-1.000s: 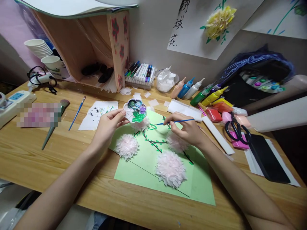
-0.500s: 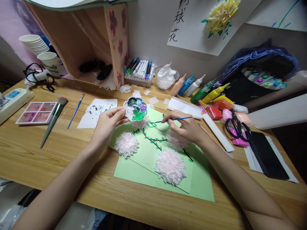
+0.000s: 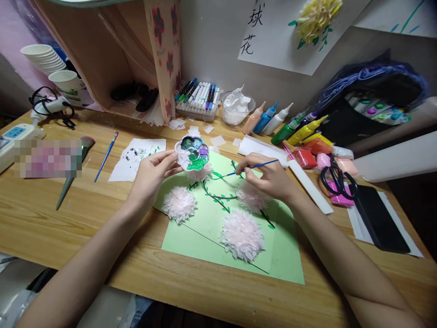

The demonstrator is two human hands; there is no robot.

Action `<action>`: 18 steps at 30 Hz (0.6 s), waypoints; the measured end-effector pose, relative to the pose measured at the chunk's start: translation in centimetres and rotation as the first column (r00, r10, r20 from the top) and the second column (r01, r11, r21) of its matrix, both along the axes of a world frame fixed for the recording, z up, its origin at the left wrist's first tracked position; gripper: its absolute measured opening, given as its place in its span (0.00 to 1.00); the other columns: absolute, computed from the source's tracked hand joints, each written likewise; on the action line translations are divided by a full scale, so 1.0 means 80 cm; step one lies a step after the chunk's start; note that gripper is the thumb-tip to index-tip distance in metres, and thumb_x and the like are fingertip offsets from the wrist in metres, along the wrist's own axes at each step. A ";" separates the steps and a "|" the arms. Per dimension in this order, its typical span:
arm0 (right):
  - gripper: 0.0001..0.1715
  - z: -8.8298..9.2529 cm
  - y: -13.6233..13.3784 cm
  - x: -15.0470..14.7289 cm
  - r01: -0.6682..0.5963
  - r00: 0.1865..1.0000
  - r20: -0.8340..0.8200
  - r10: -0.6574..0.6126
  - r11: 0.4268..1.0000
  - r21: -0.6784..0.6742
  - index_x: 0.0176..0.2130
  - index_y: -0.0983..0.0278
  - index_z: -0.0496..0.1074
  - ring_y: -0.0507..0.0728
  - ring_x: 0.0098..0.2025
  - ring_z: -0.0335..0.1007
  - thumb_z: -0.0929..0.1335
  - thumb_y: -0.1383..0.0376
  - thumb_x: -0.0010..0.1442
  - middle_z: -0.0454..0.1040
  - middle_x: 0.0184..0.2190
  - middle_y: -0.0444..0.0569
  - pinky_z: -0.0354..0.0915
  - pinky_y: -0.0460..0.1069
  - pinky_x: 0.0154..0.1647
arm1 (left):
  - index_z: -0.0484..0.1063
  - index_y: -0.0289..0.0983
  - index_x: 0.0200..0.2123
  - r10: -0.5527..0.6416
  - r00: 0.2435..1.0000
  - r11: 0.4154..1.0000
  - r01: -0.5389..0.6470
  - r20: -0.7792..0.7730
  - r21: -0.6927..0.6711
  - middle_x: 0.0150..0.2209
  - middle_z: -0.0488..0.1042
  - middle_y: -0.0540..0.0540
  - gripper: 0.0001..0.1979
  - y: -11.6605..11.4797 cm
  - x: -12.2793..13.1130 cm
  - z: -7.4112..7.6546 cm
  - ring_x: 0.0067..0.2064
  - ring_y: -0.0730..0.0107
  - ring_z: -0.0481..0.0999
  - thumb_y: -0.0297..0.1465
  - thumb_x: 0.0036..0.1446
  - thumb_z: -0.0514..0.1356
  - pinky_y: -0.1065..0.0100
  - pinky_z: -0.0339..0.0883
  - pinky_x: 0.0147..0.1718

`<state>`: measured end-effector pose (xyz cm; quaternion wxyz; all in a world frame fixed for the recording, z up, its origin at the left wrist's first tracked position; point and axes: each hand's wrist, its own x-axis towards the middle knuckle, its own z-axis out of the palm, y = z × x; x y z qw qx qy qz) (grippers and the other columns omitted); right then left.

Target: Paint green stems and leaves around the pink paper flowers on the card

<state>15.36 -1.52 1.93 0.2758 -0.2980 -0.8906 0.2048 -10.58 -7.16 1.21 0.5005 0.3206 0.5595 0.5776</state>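
A flower-shaped paint palette (image 3: 183, 157) with green, purple and dark paint is gripped at its left rim by my left hand (image 3: 157, 169). It hovers above the far left part of a light green paper (image 3: 201, 232). My right hand (image 3: 264, 175) pinches a thin blue paintbrush (image 3: 251, 167). The brush tip is at or just over the paper, beside a green painted leaf (image 3: 216, 175). Pale pink tissue-paper flowers (image 3: 243, 236) sit on the paper among dark painted stems with small green leaves. One flower is partly hidden behind the palette, another partly by my right hand.
To the left lie another paintbrush (image 3: 106, 157), a large makeup brush (image 3: 75, 171) and a paint-spotted paper (image 3: 131, 159). Paint bottles (image 3: 269, 118), a marker box (image 3: 198, 98) and a bowl of tissue (image 3: 238, 109) line the back. Scissors (image 3: 337, 184) and a black phone (image 3: 380, 221) are at right.
My right hand and the brush have shifted slightly right, drawing the tip away from the leaf. The leaf's outline looks more filled with green. My left hand still holds the palette in nearly the same place.
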 end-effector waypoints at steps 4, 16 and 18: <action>0.10 0.002 0.000 0.001 -0.008 1.000 -0.007 0.008 1.000 0.007 0.32 0.61 0.70 0.54 0.31 0.70 0.61 0.71 0.57 0.75 0.28 0.47 0.64 0.49 0.33 | 0.79 0.37 0.29 -0.003 1.000 1.000 0.003 -0.010 0.002 0.28 0.75 0.49 0.08 0.001 0.000 0.000 0.30 0.75 0.73 0.35 0.45 0.68 0.69 0.73 0.37; 0.09 0.003 0.000 0.001 -0.015 1.000 0.013 0.015 1.000 0.005 0.30 0.62 0.69 0.53 0.29 0.69 0.61 0.71 0.56 0.74 0.27 0.46 0.63 0.49 0.31 | 0.79 0.37 0.30 -0.011 1.000 1.000 0.011 -0.017 -0.003 0.30 0.76 0.49 0.08 0.000 0.000 0.002 0.30 0.74 0.74 0.35 0.46 0.68 0.69 0.73 0.38; 0.09 0.004 0.000 0.002 0.004 1.000 0.011 -0.004 1.000 -0.006 0.30 0.62 0.69 0.53 0.29 0.69 0.61 0.71 0.56 0.74 0.26 0.46 0.63 0.49 0.32 | 0.79 0.36 0.29 -0.012 1.000 1.000 0.012 -0.021 -0.010 0.30 0.77 0.48 0.09 0.000 0.001 0.002 0.31 0.73 0.74 0.35 0.45 0.68 0.68 0.73 0.38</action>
